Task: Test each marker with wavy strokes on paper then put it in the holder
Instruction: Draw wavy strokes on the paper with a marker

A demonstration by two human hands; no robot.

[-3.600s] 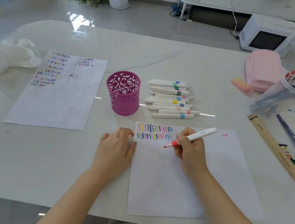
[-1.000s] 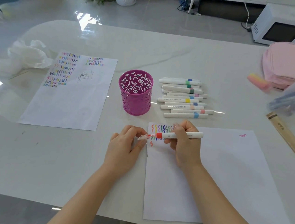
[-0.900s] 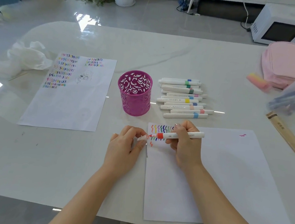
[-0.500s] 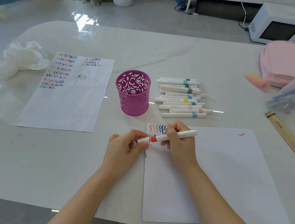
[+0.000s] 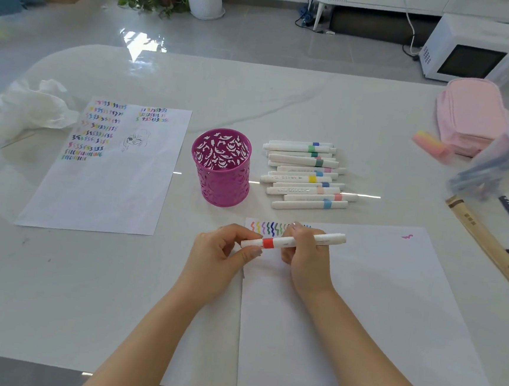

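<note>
Though illegibly printed, red-banded marker (image 5: 275, 242) between left hand (image 5: 215, 258) and right hand (image 5: 307, 260).

Both bare forearms reach forward; left grip (image 5: 220, 251) has fingers curled, thumb and forefinger pinching one end of a white plastic marker with red band (image 5: 273, 242); right grip (image 5: 306, 252) curls round its barrel.
</note>
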